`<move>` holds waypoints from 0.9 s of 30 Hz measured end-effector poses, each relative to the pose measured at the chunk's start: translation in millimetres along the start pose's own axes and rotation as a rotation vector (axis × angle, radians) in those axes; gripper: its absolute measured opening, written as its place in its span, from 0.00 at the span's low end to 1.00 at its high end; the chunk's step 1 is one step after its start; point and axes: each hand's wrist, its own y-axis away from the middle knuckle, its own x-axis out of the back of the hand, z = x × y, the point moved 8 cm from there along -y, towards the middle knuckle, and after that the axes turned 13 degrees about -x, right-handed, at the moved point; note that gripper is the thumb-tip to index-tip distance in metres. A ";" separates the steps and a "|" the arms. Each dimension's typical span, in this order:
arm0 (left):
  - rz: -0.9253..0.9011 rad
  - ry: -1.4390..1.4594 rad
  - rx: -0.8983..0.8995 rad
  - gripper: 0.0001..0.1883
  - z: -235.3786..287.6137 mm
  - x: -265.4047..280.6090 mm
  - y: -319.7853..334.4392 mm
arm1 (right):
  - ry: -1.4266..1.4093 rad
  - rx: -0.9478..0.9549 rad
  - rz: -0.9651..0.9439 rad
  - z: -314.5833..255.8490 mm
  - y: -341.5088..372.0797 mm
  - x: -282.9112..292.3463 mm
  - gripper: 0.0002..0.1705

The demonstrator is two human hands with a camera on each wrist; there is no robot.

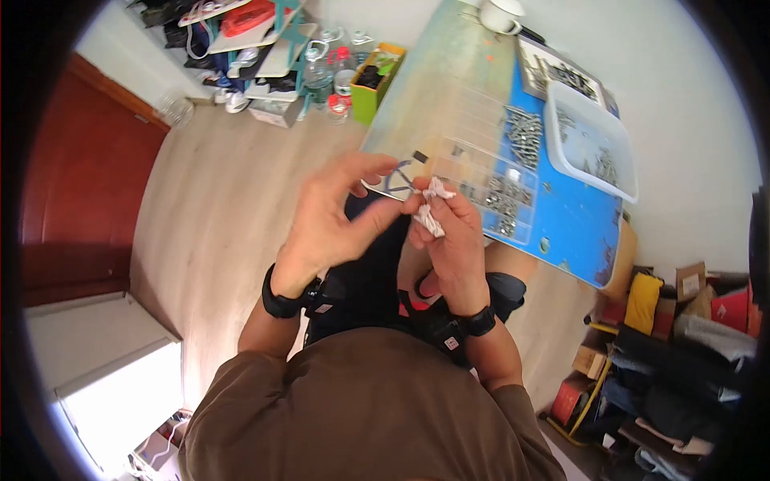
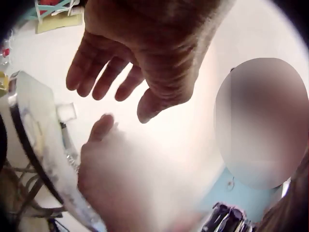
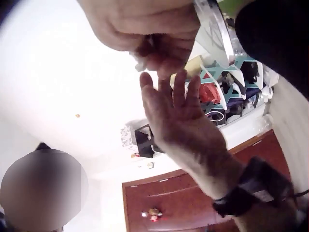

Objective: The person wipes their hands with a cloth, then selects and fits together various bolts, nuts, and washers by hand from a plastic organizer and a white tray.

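Observation:
A crumpled white tissue is gripped in my right hand, its ends sticking out between the curled fingers beside the table edge. My left hand is held just to the left, thumb and fingers spread apart with nothing between them. The left wrist view shows the left hand with loose, separated fingers above the blurred right hand. In the right wrist view a bit of the tissue pokes out of the right hand, close to the fingertips of the left hand.
On the blue table lies a clear compartment case holding small metal parts. Bolts are piled beside a white plastic bin. Farther back are a tray of hardware and a white mug. Bottles stand on the floor.

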 end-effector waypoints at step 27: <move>-0.155 0.580 0.202 0.09 -0.5 -79.5 30.7 | 0.128 0.510 0.046 -93.3 70.1 50.8 0.55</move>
